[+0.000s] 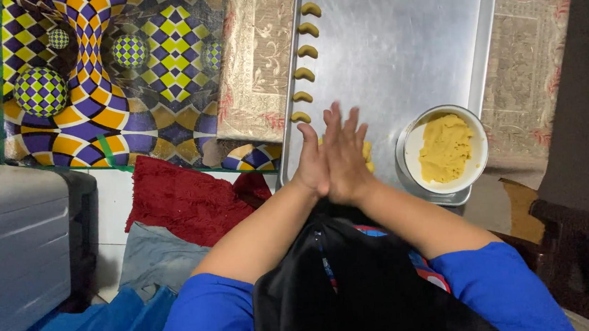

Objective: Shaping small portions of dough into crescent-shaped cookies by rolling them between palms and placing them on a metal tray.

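Seen from the head camera, a person in blue sleeves presses the left hand (311, 166) and right hand (346, 161) flat together, palm to palm with fingers straight, over the near edge of a large metal baking tray (396, 50) that lies on the floor. A little yellow dough (366, 151) shows just past the right hand's fingers; whether it is caught between the palms or lies on the tray behind them cannot be told. Along the tray's left edge runs a row of six small crescent-shaped dough pieces (304, 51), evenly spaced and apart from one another, the nearest just beyond the fingertips. At the tray's near right corner stands a round white bowl (413, 153) holding a mound of yellow dough (445, 147), close beside the right hand but not touching it. The rest of the tray is bare metal. Under the tray lies a beige patterned mat (257, 59), showing on both the left and right sides. To the left of it spreads a floor covering (132, 73) printed with purple, yellow and green chequered swirls and balls. Nearer the person, a dark red towel (187, 199) lies crumpled on white floor tiles (112, 217), with a grey cloth (157, 259) below it. A grey box-like object (17, 250) fills the near left, and dark furniture (578, 230) stands at the right.
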